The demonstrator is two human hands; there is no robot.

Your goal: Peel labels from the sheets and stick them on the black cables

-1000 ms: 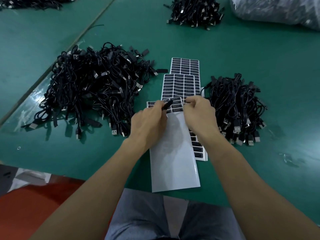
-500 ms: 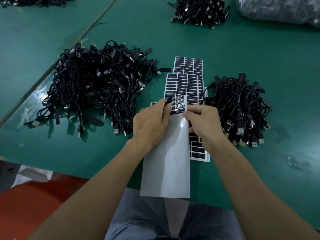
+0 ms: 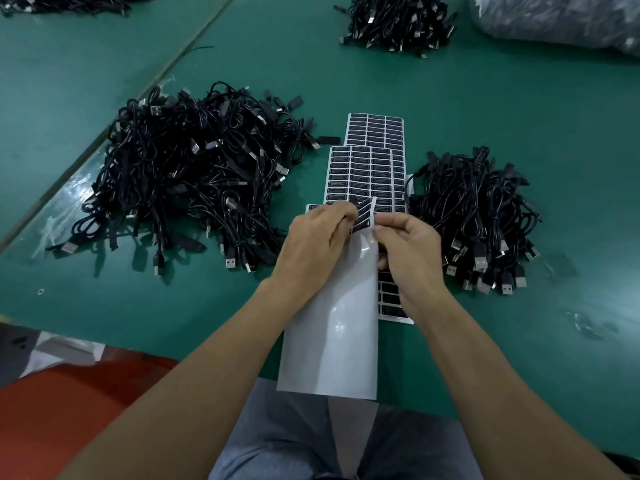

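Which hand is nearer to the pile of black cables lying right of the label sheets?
Right. The right hand pinches the label sheet just left of the cable pile; the left hand grips the same sheet farther left, beyond it.

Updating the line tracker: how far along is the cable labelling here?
Done: the held sheet is mostly bare backing, with only a few labels at its top. In hand: left hand and right hand pinch that labelled end; no cable clearly visible in them. Left: full label sheets lie behind, plus the left cable pile and right cable pile; which is already labelled can't be told.
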